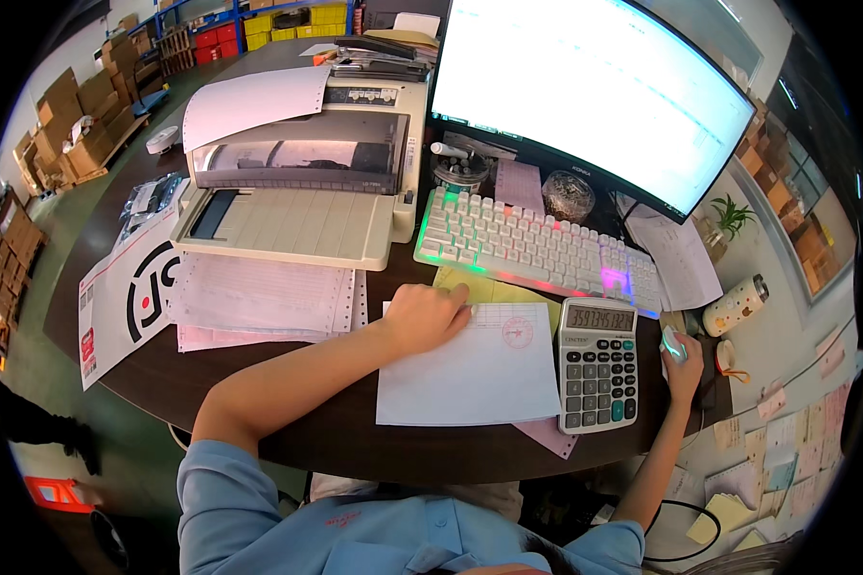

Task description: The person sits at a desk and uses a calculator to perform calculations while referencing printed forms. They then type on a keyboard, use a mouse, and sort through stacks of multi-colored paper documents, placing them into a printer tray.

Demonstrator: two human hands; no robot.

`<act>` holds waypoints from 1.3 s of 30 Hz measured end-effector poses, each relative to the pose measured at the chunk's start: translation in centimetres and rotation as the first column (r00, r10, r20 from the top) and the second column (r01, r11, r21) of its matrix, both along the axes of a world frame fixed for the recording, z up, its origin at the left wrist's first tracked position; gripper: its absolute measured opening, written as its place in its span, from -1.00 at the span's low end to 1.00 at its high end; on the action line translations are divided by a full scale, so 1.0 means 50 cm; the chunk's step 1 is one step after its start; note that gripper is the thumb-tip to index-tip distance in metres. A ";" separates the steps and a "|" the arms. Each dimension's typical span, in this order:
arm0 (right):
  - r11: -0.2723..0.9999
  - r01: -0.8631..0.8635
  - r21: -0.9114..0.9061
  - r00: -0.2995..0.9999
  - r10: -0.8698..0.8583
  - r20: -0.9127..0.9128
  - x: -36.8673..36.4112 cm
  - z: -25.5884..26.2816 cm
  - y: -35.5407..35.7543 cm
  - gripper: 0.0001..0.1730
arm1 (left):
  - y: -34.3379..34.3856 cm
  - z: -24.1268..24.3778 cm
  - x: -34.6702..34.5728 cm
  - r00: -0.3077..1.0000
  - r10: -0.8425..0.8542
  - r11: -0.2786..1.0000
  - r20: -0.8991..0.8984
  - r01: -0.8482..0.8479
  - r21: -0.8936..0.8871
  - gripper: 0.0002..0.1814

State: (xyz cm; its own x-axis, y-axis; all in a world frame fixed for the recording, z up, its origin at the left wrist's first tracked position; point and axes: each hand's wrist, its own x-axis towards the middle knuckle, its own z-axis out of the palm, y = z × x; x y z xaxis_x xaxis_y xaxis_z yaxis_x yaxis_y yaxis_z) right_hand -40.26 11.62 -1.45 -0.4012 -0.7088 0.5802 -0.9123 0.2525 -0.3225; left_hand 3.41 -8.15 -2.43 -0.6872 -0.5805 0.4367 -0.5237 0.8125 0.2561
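My left hand (428, 320) rests on the upper edge of a white paper form (467, 384) that bears a table and a round red stamp. Its fingers are curled, and whether they pinch the paper is hidden. Yellow paper (500, 286) lies partly under the form's top edge. At the far right of the desk, my right hand (685, 370) is wrapped over a lit white computer mouse (673, 346). Between the hands lies a silver desktop calculator (598, 366) with digits on its display. Above it sits a white keyboard (532, 244) with coloured backlight.
A dot-matrix printer (295, 165) stands at the left, with perforated sheets (266, 291) before it. Behind the keyboard are a lit monitor (582, 86), a jar of pens (462, 169) and a jar of small metal pieces (568, 195). A patterned tumbler (735, 305) stands right.
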 end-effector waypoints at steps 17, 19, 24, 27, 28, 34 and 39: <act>1.000 0.016 0.001 0.999 -0.016 -0.043 -0.015 0.003 0.007 -0.60 | 0.006 0.013 -0.002 0.999 0.028 1.000 0.032 -0.028 0.004 -0.77; 0.994 0.099 0.055 0.983 -0.089 -0.163 -0.015 0.007 0.000 -0.56 | 0.003 0.004 -0.001 1.000 0.014 1.000 -0.003 -0.014 0.003 -0.79; 0.977 -0.209 -0.049 0.943 0.188 -0.276 0.052 0.044 -0.073 -0.72 | -0.001 0.010 0.003 0.999 0.014 1.000 0.041 -0.014 -0.007 -0.82; 0.961 -0.276 -0.031 0.946 0.266 -0.183 0.063 0.041 -0.116 -0.80 | -0.002 0.013 -0.002 0.999 -0.004 1.000 0.043 0.005 -0.007 -0.82; 0.962 -0.272 -0.035 0.947 0.261 -0.186 0.067 0.041 -0.133 -0.82 | -0.002 0.013 -0.002 0.999 -0.006 1.000 0.037 0.006 -0.011 -0.82; 0.961 -0.276 -0.024 0.945 0.267 -0.188 0.038 0.029 -0.201 -0.78 | 0.000 0.017 -0.003 0.998 0.015 0.998 0.058 -0.019 0.062 -0.84; 0.965 -0.261 0.007 0.963 0.261 -0.070 0.005 0.004 -0.228 -0.66 | -0.004 0.016 0.001 0.999 -0.025 1.000 0.020 0.025 0.019 -0.83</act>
State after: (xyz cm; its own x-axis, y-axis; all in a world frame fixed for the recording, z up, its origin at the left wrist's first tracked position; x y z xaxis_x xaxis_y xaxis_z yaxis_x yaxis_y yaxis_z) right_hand -40.03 0.23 -1.25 -0.1610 -0.7825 0.6014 -0.9666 0.0019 -0.2563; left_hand 3.46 -8.33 -1.64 -0.7102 -0.5712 0.4115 -0.5088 0.8204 0.2607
